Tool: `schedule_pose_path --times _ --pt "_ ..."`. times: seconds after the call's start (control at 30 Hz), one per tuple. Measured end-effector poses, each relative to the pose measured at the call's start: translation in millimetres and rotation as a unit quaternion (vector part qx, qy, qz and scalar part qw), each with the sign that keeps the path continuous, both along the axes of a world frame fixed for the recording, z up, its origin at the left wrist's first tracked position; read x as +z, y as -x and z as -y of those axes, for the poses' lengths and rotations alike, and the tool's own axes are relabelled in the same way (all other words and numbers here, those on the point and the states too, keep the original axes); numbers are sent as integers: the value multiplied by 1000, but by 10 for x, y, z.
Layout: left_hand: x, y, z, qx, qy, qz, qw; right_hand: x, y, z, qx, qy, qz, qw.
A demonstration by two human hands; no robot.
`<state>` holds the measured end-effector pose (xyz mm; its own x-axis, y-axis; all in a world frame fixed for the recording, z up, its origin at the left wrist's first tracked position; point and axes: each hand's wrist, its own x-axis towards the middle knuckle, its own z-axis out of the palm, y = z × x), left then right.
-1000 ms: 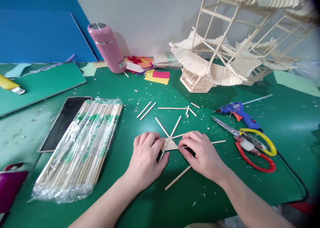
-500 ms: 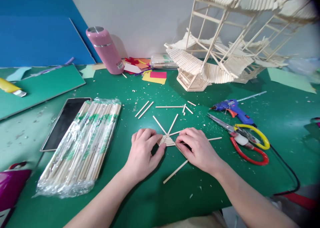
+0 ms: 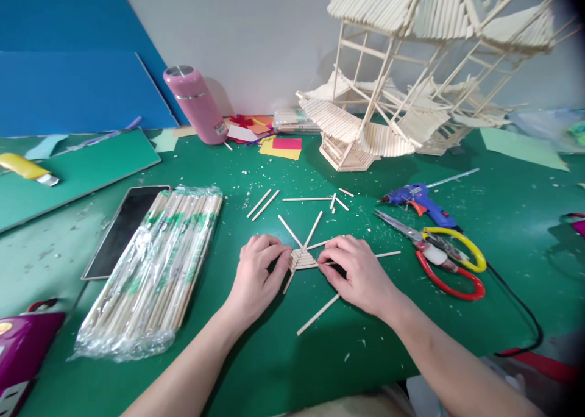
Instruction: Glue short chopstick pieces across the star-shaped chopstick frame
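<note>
Between my hands lies a small wooden stick frame [image 3: 304, 260], with thin sticks fanning out from its centre and short sticks laid side by side across part of it. My left hand [image 3: 261, 272] pinches its left edge between thumb and index finger. At the right edge, the thumb and fingers of my right hand [image 3: 357, 272] are pressed together on the frame. Both hands rest low over the table. A longer loose stick [image 3: 319, 314] runs out from beneath my right hand, its upper end hidden. Several cut sticks [image 3: 307, 199] lie just beyond the frame.
Bagged sticks [image 3: 150, 270] overlap a dark phone [image 3: 123, 231] on the left. Scissors [image 3: 434, 249] and a blue glue gun [image 3: 418, 199] with a black cable lie right. Behind stand a pink bottle [image 3: 196, 106] and a stick-built pavilion model [image 3: 379, 124]. A yellow cutter [image 3: 25, 166] lies far left.
My left hand has shifted slightly left, uncovering a stick at the frame's lower left. My right hand stays at the right edge. The view has tilted up slightly.
</note>
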<state>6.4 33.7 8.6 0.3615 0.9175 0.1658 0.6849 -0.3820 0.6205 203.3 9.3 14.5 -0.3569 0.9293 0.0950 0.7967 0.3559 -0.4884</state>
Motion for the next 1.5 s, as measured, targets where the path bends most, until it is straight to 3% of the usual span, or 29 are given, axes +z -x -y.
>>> schedule_pose_path --times 0.43,1.5 --pt "7 -81 80 -21 -53 -79 995 9 4 -7 -1 -7 3 1000" --pt "-11 -75 78 -30 -60 -74 995 -25 3 -6 -20 -4 -21 1000"
